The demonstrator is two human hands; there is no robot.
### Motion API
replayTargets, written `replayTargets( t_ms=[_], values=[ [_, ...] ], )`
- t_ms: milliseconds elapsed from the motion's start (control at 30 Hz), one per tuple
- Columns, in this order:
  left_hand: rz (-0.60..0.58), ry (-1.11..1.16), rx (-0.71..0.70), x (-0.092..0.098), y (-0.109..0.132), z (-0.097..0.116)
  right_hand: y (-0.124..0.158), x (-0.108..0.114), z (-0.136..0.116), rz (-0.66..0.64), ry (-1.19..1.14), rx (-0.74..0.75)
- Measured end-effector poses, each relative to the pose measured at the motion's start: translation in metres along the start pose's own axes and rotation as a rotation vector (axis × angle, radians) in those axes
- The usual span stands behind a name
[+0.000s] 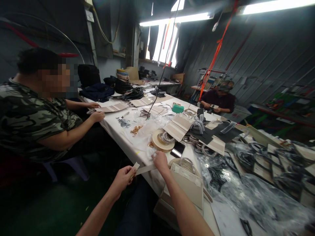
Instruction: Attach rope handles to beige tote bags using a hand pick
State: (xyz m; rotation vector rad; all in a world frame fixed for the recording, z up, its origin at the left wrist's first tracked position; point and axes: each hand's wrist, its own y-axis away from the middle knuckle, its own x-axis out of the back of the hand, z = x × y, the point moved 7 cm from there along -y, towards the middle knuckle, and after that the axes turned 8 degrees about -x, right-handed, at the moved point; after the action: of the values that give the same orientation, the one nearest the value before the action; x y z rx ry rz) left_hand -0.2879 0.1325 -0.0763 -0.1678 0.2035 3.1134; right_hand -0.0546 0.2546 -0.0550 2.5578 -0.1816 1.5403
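My left hand [124, 178] is closed on a flat beige strip [146, 168] in front of the table's near edge. One short end of it sticks up between thumb and fingers. The strip stretches right toward my right hand [161, 163], which is over the table edge. Its fingers are bent together at a crumpled clear plastic piece [150, 152]; what they pinch is too small to make out. Just beyond lies a roll of cream tape [157, 140], with small gold metal pieces [150, 144] beside it. A dark phone [178, 149] rests right of the roll.
Stacked beige panels [188, 183] stand by my right forearm. Clear plastic bags [261, 196] and dark handles cover the right side. Grey metal pieces [123, 122] and a green box [177, 108] lie farther off. A co-worker [49, 114] sits left, another [218, 100] at the far side.
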Motion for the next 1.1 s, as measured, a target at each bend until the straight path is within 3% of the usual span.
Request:
replayTargets(
  t_ms=[333, 600, 700, 900, 1100],
  values=[
    [0.019, 0.002, 0.012, 0.006, 0.000, -0.004, -0.004, -0.006, -0.009, -0.019, 0.067, 0.006],
    [0.045, 0.012, -0.009, 0.014, 0.002, 0.001, -0.010, -0.023, -0.045, -0.059, 0.126, 0.148],
    [0.059, 0.007, 0.012, 0.021, 0.003, 0.000, -0.022, -0.030, -0.057, -0.080, 0.125, 0.207],
    [0.088, -0.005, 0.056, 0.030, 0.005, -0.002, -0.057, -0.045, -0.065, -0.101, 0.088, 0.187],
    [0.052, 0.018, 0.018, 0.025, -0.004, -0.001, -0.098, -0.029, -0.078, -0.163, -0.051, 0.208]
  ],
)
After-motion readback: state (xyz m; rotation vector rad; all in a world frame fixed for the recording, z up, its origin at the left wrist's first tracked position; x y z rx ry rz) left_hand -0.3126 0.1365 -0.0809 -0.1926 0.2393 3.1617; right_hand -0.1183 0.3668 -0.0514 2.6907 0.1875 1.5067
